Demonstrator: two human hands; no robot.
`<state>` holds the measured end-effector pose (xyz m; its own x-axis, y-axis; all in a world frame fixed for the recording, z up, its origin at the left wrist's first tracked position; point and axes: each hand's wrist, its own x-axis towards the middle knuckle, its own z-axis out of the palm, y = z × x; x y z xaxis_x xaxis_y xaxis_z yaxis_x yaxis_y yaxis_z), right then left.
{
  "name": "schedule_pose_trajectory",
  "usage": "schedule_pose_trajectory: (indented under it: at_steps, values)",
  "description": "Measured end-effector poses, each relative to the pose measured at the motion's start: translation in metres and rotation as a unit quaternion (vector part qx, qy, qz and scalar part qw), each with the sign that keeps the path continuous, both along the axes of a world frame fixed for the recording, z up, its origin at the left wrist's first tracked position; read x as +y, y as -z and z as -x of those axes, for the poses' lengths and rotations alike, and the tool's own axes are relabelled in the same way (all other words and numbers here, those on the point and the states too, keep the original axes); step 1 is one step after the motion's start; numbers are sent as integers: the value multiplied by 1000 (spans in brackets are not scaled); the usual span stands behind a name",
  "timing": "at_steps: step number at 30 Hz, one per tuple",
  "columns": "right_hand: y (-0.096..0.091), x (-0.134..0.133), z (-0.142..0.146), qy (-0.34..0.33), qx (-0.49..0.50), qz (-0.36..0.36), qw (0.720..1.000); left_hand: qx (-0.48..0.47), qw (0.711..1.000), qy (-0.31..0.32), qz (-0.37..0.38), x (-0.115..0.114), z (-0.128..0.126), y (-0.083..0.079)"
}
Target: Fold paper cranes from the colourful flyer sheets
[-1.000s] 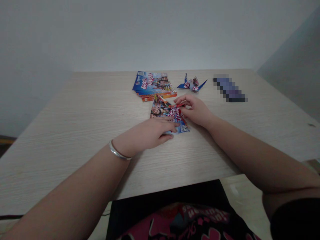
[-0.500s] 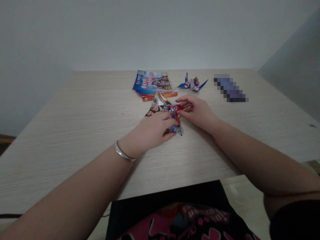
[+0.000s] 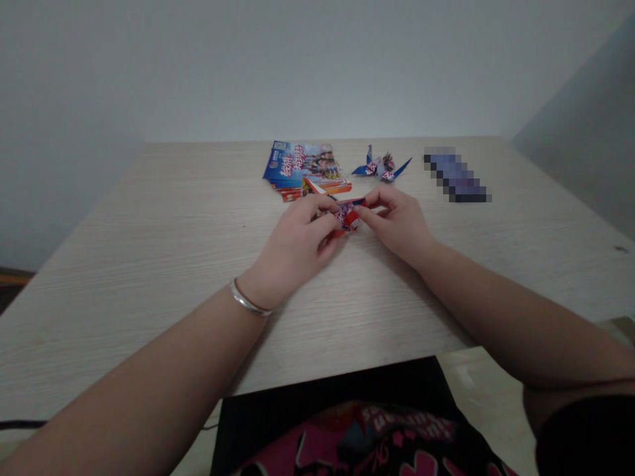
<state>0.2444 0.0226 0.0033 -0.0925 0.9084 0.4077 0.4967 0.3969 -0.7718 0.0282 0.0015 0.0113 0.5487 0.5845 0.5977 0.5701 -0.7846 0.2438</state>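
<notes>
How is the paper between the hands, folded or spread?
Folded: the paper has angled panels, with a pointed flap beyond the left hand.

Smooth paper piece (image 3: 352, 219), shiny metal bracelet (image 3: 245, 301).

the folded paper (image 3: 348, 217) is bright and shiny, with red, blue and white bits of print all over it. it sits between the left hand (image 3: 297, 235) and the right hand (image 3: 401, 221), and the fingers of both hands are on it. one pointy corner, yellow, orange and white, pokes up just past the left hand's fingers. a red part shows by the right thumb. the left hand hides some of the paper, so its whole shape can't be seen.
</notes>
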Motion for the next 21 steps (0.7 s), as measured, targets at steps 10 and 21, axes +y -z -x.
schedule_pose_trajectory:
  at_steps: [10, 21]
  values:
    - [-9, -7, 0, 30, -67, -37, 997, -12, 1000, 9, -20, 1, 1, -3]
    - [-17, -16, 3, -38, -88, -28, 995, 12, 997, 53, 50, 0, 0, -10]
